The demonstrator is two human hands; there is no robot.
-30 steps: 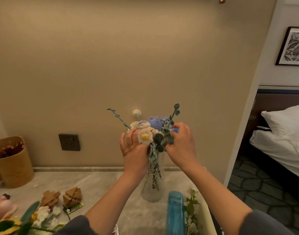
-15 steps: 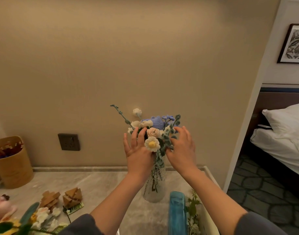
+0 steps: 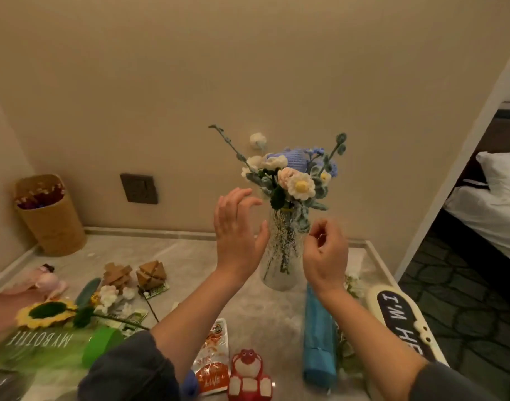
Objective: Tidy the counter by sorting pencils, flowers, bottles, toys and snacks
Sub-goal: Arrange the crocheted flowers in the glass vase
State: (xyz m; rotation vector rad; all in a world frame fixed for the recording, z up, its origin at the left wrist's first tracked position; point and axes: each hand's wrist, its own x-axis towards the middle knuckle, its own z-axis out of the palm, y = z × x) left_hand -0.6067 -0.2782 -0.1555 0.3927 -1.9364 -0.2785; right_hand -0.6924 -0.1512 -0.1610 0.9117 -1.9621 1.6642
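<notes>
A bunch of crocheted flowers (image 3: 296,180) stands upright in a clear glass vase (image 3: 281,272) near the back of the counter (image 3: 190,261). My left hand (image 3: 236,230) hovers just left of the vase with its fingers spread and straight, touching nothing. Just right of the vase my right hand (image 3: 326,253) has loosely curled fingers and holds nothing. A crocheted sunflower (image 3: 47,312) and small white flowers (image 3: 110,296) lie at the front left. A red bear toy (image 3: 248,374) and an orange snack packet (image 3: 213,357) lie near the front edge.
A tan round holder (image 3: 52,218) with pencils stands at the back left corner. Two wooden puzzle toys (image 3: 133,273), a pink toy (image 3: 44,280), a green bottle (image 3: 45,351), a blue bottle (image 3: 318,342) and a cream case with lettering (image 3: 401,319) lie around. The counter ends at the right.
Both hands have let go of the flower bunch and drawn back and down from it. The bunch now stands free in the vase. The camera has tilted down, showing more of the counter.
</notes>
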